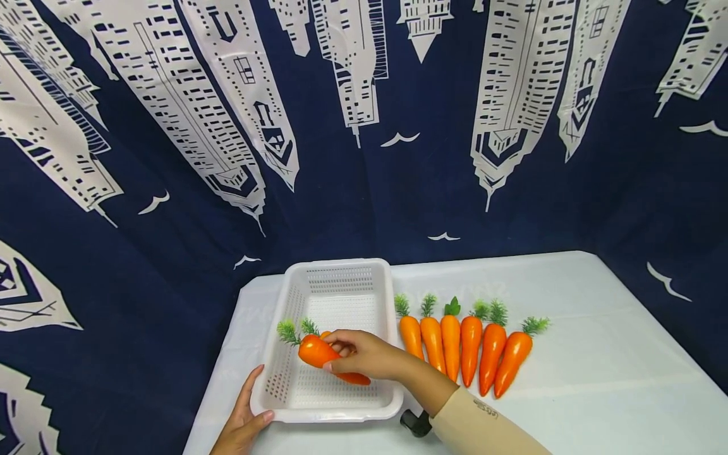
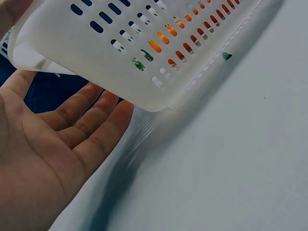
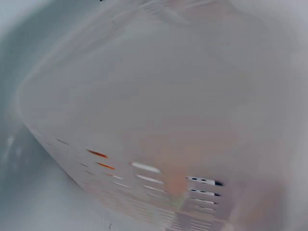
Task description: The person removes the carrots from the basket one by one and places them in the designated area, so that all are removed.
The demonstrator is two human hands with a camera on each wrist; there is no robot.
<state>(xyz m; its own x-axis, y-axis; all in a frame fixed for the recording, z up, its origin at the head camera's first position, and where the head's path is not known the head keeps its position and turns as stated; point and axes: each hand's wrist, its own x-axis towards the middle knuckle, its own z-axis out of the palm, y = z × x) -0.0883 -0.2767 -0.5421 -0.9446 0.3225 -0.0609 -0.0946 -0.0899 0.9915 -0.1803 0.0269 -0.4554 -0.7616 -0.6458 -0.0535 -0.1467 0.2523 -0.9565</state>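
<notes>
In the head view my right hand [image 1: 364, 355] reaches into a white slotted plastic basket [image 1: 267, 414] and grips an orange toy carrot [image 1: 315, 351] with a frilly green top. The carrot lies slanted, its tip toward the front right. Behind it shows part of a second carrot [image 1: 325, 334], mostly hidden by the first and my fingers. My left hand [image 1: 243, 417] is at the basket's front left corner, thumb at the front rim. The left wrist view shows my left hand's [image 2: 57, 134] fingers stretched out against the basket's outside. Orange and green show through the slots.
Right of the basket, several orange carrots [image 1: 471, 351] lie side by side on the white table [image 1: 603, 354], green tops toward the back. A small black object [image 1: 416, 423] is below my right wrist. A dark blue cloth with white buildings [image 1: 364, 189] hangs behind. The right wrist view is blurred.
</notes>
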